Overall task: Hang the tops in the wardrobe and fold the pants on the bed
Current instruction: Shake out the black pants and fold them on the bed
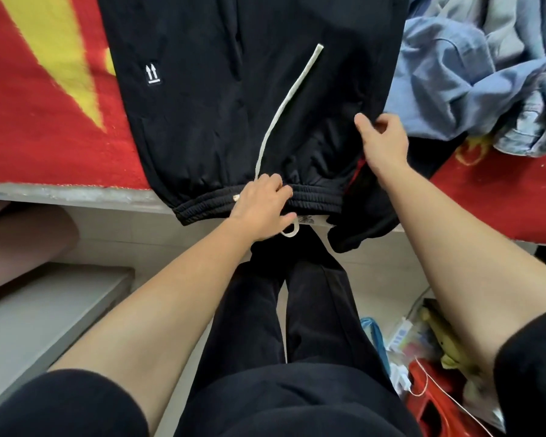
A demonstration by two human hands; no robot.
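The black pants (202,121) lie flat on the bed (44,121), on its red and yellow cover, legs running away from the person and the elastic waistband (316,200) hanging just over the near edge. A white drawstring (284,108) trails up across the front, and 1 small white label (154,74) sits on the left leg. The left hand (262,209) has its grip closed around the middle of the waistband, fingers over the top and thumb beneath, right where the drawstring comes out. The right hand (382,143) pinches the cloth at the right side seam, a little above the waistband, between thumb and curled fingers. The fabric looks soft, light and limp, gathering into small wrinkles near the elastic, so it will probably sag and crease wherever it is not supported. The thicker waistband and the side seams seem the firmest places to take hold. The loose drawstring could slide or get trapped in a fold. A second dark garment (366,222) droops off the bed edge under the right wrist, and a heap of denim clothes (470,83) lies just beside the pants on the right.
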